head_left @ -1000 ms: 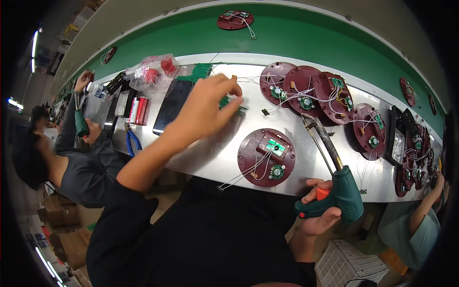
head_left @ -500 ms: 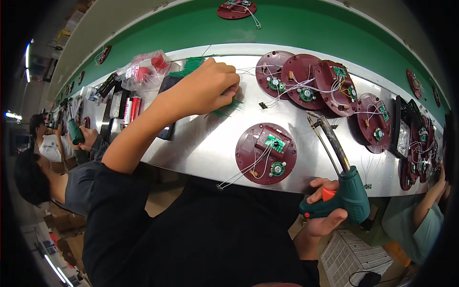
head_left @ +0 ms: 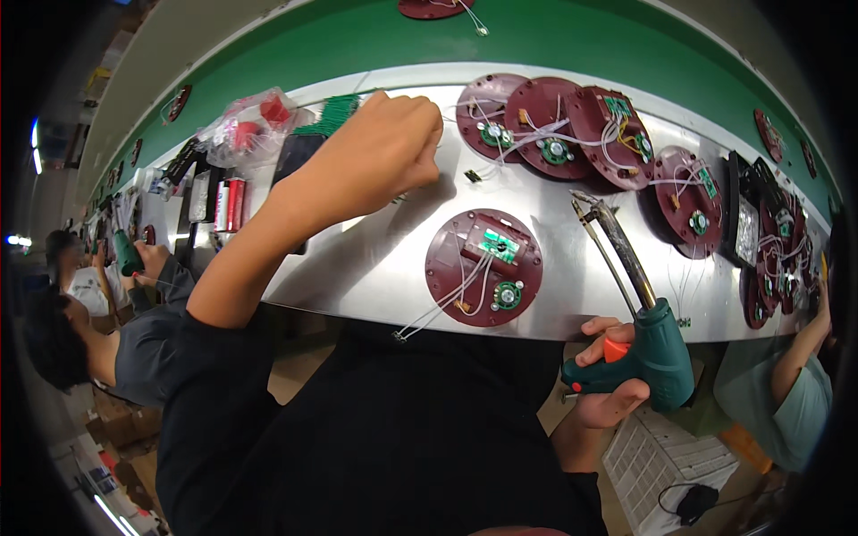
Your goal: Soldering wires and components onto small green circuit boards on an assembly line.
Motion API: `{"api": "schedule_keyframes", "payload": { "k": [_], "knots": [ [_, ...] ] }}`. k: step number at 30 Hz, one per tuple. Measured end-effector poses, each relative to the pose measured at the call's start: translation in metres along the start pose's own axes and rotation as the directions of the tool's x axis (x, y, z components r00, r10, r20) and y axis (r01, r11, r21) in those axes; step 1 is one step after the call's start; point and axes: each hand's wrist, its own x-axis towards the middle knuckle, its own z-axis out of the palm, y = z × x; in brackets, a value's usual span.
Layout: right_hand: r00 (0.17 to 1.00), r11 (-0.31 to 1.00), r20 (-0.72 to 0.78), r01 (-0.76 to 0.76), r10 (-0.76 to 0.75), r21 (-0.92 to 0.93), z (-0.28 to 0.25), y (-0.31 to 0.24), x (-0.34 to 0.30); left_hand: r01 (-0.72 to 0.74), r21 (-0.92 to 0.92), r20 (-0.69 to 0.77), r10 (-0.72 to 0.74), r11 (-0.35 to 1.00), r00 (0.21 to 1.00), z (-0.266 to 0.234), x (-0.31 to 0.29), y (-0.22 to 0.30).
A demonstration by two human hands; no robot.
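Currently, near maroon disc [head_left: 500,275] lies flat on the table [head_left: 572,259], close to the person; its green board [head_left: 498,244], round speaker [head_left: 508,296] and white wires [head_left: 447,304] face up, probably for easy access. Wire ends trail past the disc's lower-left rim. Right of the disc, right hand [head_left: 603,411] holds a green soldering gun [head_left: 672,357]: grip wrapped round the handle, fingers by the orange trigger. Barrel angles up and away, apart from the disc, presumably to keep a hot tip off the parts. Up and left of the disc, left hand [head_left: 393,147] hangs knuckles up, fingers curled; fingertips hidden, so cannot tell whether that grip pinches anything. Just beside it, a bundle of green strands [head_left: 335,114]. Up and right of the disc, three overlapping discs [head_left: 585,116], fanned perhaps to save room while leaving speakers exposed. Well left of the disc, a clear plastic bag [head_left: 241,121] with red contents.
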Motion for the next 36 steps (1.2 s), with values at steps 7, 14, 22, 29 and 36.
{"api": "schedule_keyframes", "payload": {
  "k": [7, 14, 22, 29, 36],
  "knots": [
    [0.995, 0.989, 0.077, 0.08, -0.071, -0.128, -0.028, 0.009, -0.008, 0.074, -0.596, -0.055, -0.132, 0.799, 0.99, 0.014, -0.002, 0.053],
    [0.994, 0.976, 0.068, -0.07, 0.086, -0.206, -0.025, -0.002, -0.011, 0.039, -0.799, -0.121, -0.224, 0.6, 0.967, 0.044, -0.007, 0.066],
    [0.996, 0.952, 0.077, 0.061, -0.04, -0.299, -0.008, -0.002, -0.001, 0.023, -0.717, -0.1, -0.135, 0.697, 0.986, 0.051, -0.013, 0.068],
    [0.991, 0.935, 0.134, 0.049, -0.002, -0.351, -0.007, -0.003, 0.0, 0.068, -0.741, -0.104, -0.215, 0.668, 0.971, 0.055, -0.017, 0.077],
    [0.982, 0.916, 0.187, 0.105, -0.033, -0.388, -0.015, 0.0, 0.0, 0.082, -0.728, -0.091, -0.214, 0.681, 0.973, 0.053, -0.015, 0.078]
  ]
}}
